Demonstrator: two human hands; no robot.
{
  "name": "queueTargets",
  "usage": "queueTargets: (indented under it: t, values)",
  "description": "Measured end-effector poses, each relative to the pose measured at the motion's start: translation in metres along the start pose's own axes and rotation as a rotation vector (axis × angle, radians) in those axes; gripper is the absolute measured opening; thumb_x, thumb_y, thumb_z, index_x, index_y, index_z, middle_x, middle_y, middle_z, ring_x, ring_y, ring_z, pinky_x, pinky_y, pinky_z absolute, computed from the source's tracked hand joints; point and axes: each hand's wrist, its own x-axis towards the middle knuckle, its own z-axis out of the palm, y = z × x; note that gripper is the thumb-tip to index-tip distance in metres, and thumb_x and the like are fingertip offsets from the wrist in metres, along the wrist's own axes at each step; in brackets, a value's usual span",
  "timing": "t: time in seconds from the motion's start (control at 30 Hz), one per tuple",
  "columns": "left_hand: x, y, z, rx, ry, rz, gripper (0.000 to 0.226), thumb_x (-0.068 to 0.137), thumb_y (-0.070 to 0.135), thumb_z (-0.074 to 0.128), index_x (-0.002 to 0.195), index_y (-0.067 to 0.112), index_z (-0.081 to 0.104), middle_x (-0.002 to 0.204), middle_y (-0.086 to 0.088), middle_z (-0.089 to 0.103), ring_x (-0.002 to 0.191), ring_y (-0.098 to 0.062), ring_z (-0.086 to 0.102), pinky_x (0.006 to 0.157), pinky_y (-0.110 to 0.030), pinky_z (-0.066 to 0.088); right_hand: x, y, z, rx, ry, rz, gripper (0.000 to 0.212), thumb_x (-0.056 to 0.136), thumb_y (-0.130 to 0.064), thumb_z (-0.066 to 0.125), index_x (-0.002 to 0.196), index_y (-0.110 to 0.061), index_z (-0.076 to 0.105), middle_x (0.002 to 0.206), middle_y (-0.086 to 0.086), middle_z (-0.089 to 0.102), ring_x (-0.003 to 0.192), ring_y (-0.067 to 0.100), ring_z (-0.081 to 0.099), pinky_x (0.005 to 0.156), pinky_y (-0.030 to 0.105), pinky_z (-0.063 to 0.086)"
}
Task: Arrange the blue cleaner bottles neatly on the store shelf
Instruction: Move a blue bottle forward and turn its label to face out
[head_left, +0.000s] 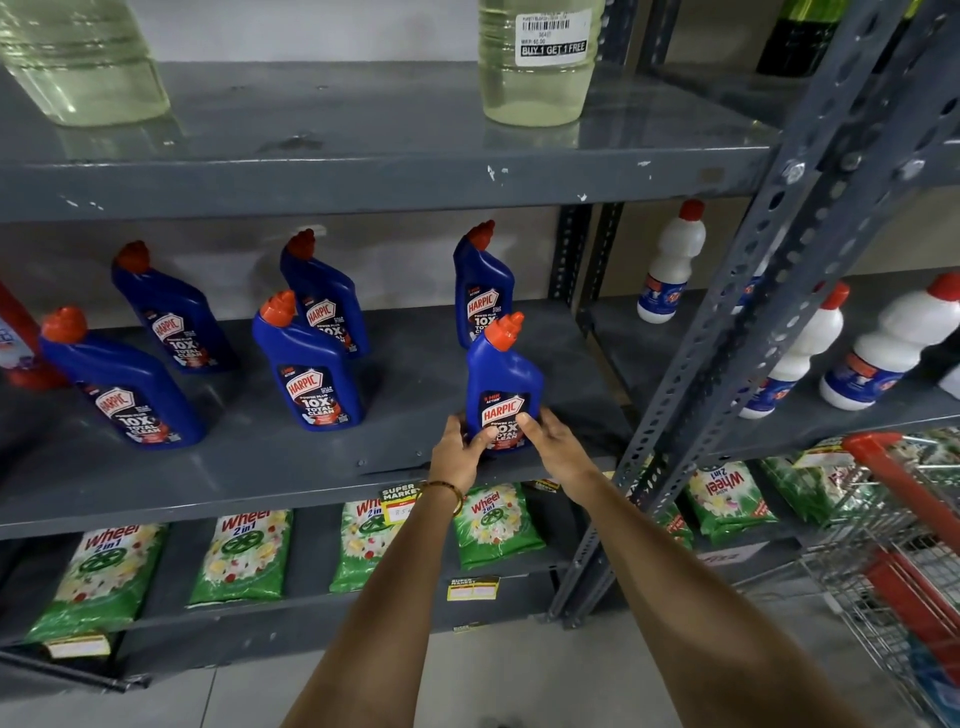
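Several blue cleaner bottles with red caps stand on the grey middle shelf (270, 467). The front right bottle (503, 371) stands upright near the shelf's front edge, and both my hands grip its base. My left hand (460, 449) holds its left side and my right hand (553, 441) its right side, thumbs on the label. Another bottle (480, 283) stands behind it. Two bottles (306, 364) (324, 296) stand in the middle and two more (122, 384) (171, 312) at the left.
A grey perforated upright (748, 291) borders the shelf on the right, with white bottles (670, 265) beyond it. Clear liquid jugs (535, 78) stand on the shelf above. Green detergent packs (244, 556) lie below. A red trolley (904, 499) is at the lower right.
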Motion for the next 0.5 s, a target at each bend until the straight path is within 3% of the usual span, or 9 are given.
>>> queueTargets:
  t: [0.1, 0.23, 0.37, 0.5]
  values:
    - [-0.0008, 0.0010, 0.0006, 0.015, 0.004, 0.003, 0.043, 0.089, 0.024, 0.057, 0.125, 0.007, 0.043, 0.123, -0.015, 0.060, 0.111, -0.026, 0.057, 0.088, -0.028, 0.044, 0.0010, 0.0002, -0.0011, 0.001, -0.007, -0.007, 0.038, 0.093, -0.030, 0.049, 0.128, -0.015, 0.048, 0.113, 0.002, 0.060, 0.102, 0.012, 0.058, 0.078, 0.016, 0.046]
    - [-0.0029, 0.0034, 0.0030, 0.036, 0.014, 0.002, 0.042, 0.089, 0.024, 0.057, 0.124, 0.006, 0.043, 0.123, -0.016, 0.060, 0.112, -0.027, 0.057, 0.090, -0.031, 0.045, 0.0021, 0.0010, -0.0044, -0.002, -0.025, -0.014, 0.036, 0.093, -0.030, 0.049, 0.126, -0.016, 0.049, 0.113, 0.002, 0.060, 0.098, 0.007, 0.058, 0.082, 0.019, 0.047]
    - [-0.0038, 0.0056, 0.0035, 0.049, 0.011, -0.001, 0.041, 0.089, 0.023, 0.057, 0.124, 0.006, 0.043, 0.124, -0.016, 0.060, 0.113, -0.028, 0.057, 0.094, -0.035, 0.046, 0.0037, 0.0041, -0.0063, -0.020, -0.032, -0.022, 0.036, 0.092, -0.033, 0.050, 0.125, -0.019, 0.050, 0.117, 0.003, 0.061, 0.110, 0.017, 0.057, 0.098, 0.033, 0.046]
    - [-0.0068, 0.0078, 0.0033, 0.062, 0.003, -0.006, 0.042, 0.089, 0.023, 0.056, 0.125, 0.007, 0.042, 0.125, -0.016, 0.059, 0.115, -0.028, 0.056, 0.098, -0.037, 0.045, 0.0027, 0.0033, -0.0078, -0.050, -0.039, -0.033, 0.037, 0.092, -0.036, 0.051, 0.125, -0.021, 0.051, 0.118, 0.003, 0.061, 0.111, 0.017, 0.057, 0.099, 0.034, 0.045]
